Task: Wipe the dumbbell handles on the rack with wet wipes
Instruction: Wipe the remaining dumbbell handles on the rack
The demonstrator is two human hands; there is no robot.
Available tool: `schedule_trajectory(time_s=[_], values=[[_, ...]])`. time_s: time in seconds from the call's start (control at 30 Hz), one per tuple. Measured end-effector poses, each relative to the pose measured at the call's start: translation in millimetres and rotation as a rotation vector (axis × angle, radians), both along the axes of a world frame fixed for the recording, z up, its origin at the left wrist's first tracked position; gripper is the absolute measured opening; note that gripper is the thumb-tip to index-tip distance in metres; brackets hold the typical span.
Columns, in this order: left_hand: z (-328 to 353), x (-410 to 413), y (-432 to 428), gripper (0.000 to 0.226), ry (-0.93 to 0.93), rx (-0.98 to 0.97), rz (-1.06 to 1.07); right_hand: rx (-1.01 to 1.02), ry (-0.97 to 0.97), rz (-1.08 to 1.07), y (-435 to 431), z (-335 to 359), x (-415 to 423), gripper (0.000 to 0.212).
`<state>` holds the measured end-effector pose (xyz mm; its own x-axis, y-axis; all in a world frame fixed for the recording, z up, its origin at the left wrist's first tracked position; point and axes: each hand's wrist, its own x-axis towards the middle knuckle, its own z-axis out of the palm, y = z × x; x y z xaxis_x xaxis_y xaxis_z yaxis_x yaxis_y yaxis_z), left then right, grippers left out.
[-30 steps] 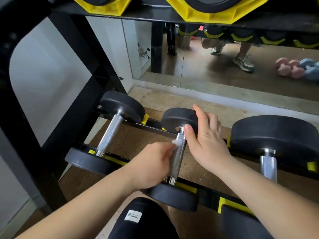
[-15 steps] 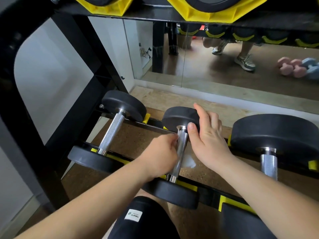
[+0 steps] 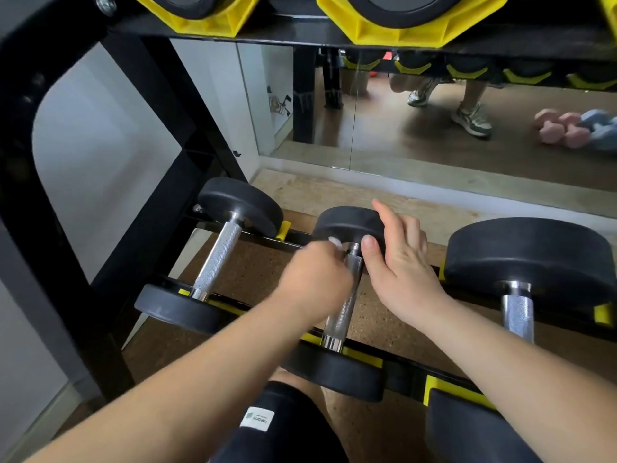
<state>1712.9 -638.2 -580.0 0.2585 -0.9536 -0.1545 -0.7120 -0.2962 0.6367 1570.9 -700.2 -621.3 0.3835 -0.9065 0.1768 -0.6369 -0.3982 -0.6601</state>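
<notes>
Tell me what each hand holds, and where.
Left hand grips a wet wipe round the middle dumbbell handle, far end; right hand rests on its far head.

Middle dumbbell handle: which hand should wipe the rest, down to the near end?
Left, probably. The left hand grips the wipe against the far end of the handle, with bare handle below it. The right hand holds no wipe; it rests open on the far weight, apparently steadying it.
</notes>
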Motion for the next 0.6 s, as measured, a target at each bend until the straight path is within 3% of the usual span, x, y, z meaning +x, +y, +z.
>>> schedule_trajectory(time_s=[0.1,0.23,0.3,0.4,0.47,0.6], values=[[-8,-13,25,0.016,-0.084,-0.050,-0.204,0.016,-0.029,0.002,-1,-1,0,0.056],[-1,22,59,0.027,0.103,-0.038,-0.361,0.013,-0.014,0.004,-1,-2,2,0.056],[1,33,64,0.024,0.110,-0.089,-0.359,0.029,-0.028,0.013,-1,0,2,0.054],[-9,38,51,0.025,-0.061,-0.236,-0.304,0.054,-0.036,0.032,0,5,-1,0.053],[-21,35,45,0.026,-0.058,-0.220,-0.355,0.070,-0.045,0.034,0,6,-3,0.052],[-36,27,34,0.053,0.029,-0.197,-0.297,0.072,-0.047,0.025,1,6,-1,0.053]])
